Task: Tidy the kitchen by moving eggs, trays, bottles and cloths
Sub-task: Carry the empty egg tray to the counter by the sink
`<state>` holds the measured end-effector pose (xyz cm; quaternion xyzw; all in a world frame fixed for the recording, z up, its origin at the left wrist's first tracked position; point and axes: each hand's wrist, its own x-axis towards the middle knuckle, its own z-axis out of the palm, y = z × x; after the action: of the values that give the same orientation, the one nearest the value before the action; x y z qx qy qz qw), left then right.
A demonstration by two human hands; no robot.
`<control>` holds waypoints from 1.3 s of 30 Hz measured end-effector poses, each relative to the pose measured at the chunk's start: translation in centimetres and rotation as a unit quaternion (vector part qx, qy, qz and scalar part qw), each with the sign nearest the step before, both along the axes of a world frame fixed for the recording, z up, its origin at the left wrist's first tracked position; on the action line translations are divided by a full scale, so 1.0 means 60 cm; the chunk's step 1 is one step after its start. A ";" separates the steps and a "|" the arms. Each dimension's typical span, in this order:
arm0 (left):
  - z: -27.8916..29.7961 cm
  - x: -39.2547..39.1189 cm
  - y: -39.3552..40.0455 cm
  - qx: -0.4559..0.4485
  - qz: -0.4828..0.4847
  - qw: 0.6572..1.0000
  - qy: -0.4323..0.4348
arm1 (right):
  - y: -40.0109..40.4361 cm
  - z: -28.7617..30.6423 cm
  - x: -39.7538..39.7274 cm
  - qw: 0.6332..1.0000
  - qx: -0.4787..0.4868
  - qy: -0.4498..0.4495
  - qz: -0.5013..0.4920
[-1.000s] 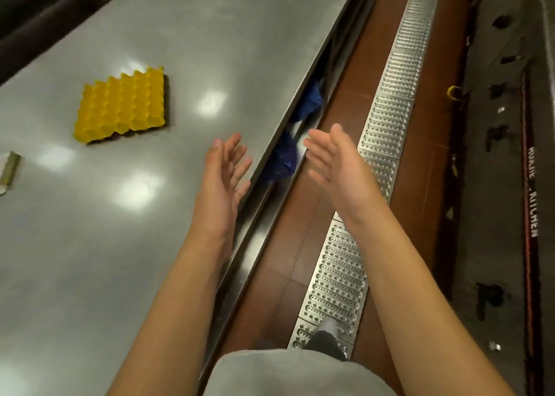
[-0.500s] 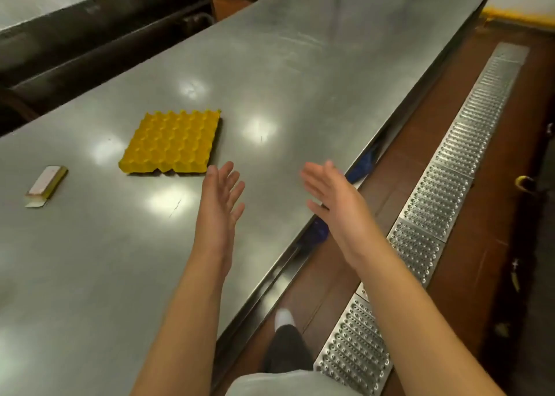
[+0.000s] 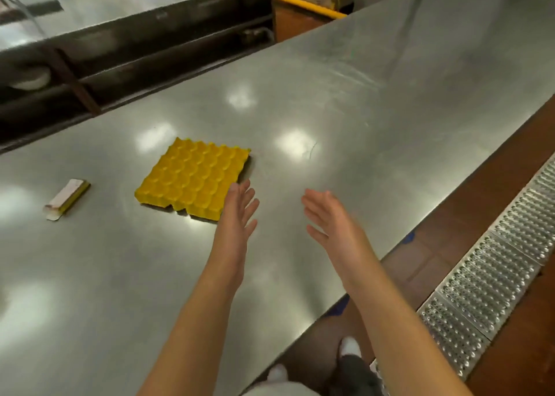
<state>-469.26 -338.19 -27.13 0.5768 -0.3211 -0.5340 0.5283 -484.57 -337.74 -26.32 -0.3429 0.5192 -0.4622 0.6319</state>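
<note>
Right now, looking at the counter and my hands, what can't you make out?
- Head view, yellow egg tray: the left hand covers its near right corner; contact is unclear.
- Small box: its print is too small to read.
- Blue items under the counter: its edge hides most of them.
- Back shelves: dark and blurred.

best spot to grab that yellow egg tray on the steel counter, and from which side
Probably by two opposite edges, one hand each. The yellow egg tray lies flat and empty on the steel counter, so its thin rim is the only part to get fingers under. The left hand is open at the near right corner; the right hand, also open, would take the right edge.
</note>
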 end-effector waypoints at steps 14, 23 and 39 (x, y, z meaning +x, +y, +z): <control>0.000 -0.004 -0.006 0.050 0.273 0.960 -0.024 | -0.186 0.005 0.029 0.959 0.054 -0.061 0.271; -0.063 0.070 -0.007 0.080 0.335 0.939 0.003 | -0.216 -0.040 0.106 0.943 0.069 -0.004 0.324; -0.221 0.205 -0.161 0.211 0.281 0.935 0.048 | -0.279 -0.172 0.220 0.950 0.153 0.068 0.264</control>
<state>-456.94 -347.86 -40.38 0.7157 -0.0003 -0.4464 0.5371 -471.34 -354.51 -36.66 -0.3973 0.5168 -0.1692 0.7393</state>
